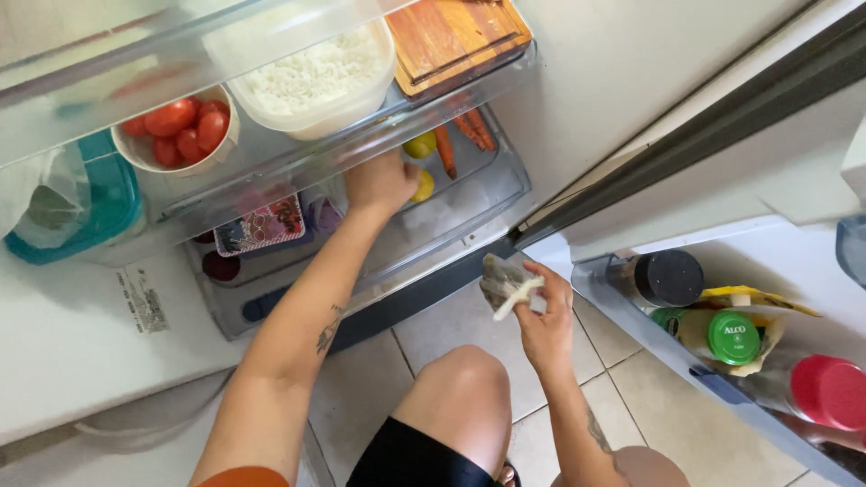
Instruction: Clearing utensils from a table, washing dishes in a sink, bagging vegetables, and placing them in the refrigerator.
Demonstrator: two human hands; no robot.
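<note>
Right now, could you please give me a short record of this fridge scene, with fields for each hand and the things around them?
Left hand: left hand reaches into the clear bottom drawer, beside a yellow fruit; fingers hidden.
Right hand: right hand holds a crumpled bag above the tiled floor.
Drawer contents: carrots, a patterned packet.
Shelf above: bowl of tomatoes, tub of white grains, wooden board.
Door shelf: green-capped bottle, black-lidded jar, red-lidded container.
</note>
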